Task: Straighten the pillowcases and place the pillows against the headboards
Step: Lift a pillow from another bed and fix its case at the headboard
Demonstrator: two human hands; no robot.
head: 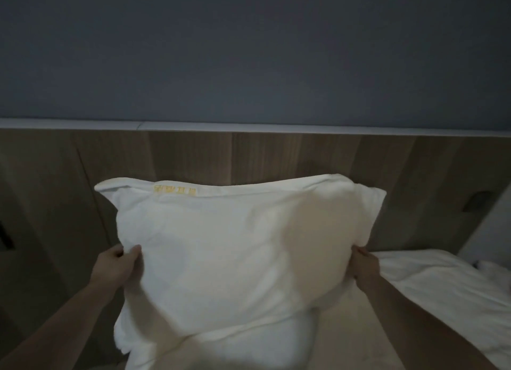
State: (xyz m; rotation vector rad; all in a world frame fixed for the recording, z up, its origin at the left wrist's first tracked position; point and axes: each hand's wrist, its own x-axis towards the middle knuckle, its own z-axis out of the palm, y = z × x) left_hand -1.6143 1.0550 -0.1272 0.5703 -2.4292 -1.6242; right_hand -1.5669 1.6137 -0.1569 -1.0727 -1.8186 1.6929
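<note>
A white pillow [237, 248] in its pillowcase stands upright in front of the wooden headboard [249, 156]. A yellow label [174, 190] runs along its top seam. My left hand [116, 267] pinches the pillow's left edge. At the right edge my right hand [365, 267] grips the fabric, its fingers partly hidden behind the pillow. The pillow's lower part rests on the bed, where a second white pillow [249, 339] seems to lie beneath it.
A rumpled white duvet [442, 292] lies on the bed at the right. A white ledge [249, 126] tops the headboard under a grey wall. A dark recess [477, 201] sits in the panel at far right, another dark opening [5, 238] at far left.
</note>
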